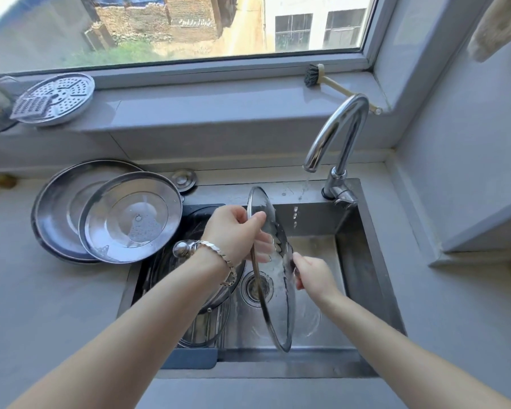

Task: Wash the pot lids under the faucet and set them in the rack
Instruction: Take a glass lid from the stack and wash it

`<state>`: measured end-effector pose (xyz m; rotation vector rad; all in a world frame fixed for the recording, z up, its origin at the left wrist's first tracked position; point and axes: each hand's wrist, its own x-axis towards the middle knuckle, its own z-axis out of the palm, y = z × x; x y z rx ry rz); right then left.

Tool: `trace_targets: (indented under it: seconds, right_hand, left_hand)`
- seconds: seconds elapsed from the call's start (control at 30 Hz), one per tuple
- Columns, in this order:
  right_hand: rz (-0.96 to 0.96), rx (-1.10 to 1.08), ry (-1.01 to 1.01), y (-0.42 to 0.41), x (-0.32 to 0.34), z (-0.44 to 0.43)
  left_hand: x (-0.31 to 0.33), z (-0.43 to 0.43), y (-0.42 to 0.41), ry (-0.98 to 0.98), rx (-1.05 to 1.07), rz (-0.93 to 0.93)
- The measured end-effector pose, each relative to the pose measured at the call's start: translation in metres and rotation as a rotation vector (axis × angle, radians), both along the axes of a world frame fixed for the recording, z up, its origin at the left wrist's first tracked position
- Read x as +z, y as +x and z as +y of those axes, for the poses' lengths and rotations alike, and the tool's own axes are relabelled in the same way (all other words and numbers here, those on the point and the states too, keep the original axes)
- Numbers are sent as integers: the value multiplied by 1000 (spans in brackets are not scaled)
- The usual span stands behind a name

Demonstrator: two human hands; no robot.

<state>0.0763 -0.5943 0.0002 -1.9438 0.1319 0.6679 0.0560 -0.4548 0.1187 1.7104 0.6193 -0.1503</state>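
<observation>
The wet glass lid (278, 273), probably slippery and fragile, is being gripped at its rim by the left hand (233, 231) and at its far side by the right hand (313, 276).

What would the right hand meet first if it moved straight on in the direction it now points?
The right hand points up and left, already holding the glass lid at its far side. Past the lid, the left hand probably comes next, though depth is unclear.
</observation>
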Motion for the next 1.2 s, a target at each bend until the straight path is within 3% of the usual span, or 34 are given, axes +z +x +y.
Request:
trace_targets:
  seconds: [0.13, 0.27, 0.4, 0.8, 0.93, 1.1, 1.2]
  right_hand:
    - [117, -111, 243, 2, 6, -4]
    - [201, -140, 379, 2, 11, -8]
    - [159, -118, 332, 3, 13, -10]
    - [109, 43, 178, -20, 13, -2]
    - [51, 61, 55, -29, 15, 10]
    - [-222, 286, -366, -43, 39, 40]
    - [-312, 352, -518, -49, 54, 67]
  left_hand:
    - [8, -1, -6, -8, -115, 3]
    - [-2, 10, -19, 60, -141, 133]
    - [-15, 22, -40, -41, -30, 230]
    - [-46, 66, -93, -91, 101, 311]
    - [-51, 80, -108, -127, 112, 296]
    - [-58, 97, -128, -153, 122, 151]
    - [-75, 107, -140, -42, 105, 124]
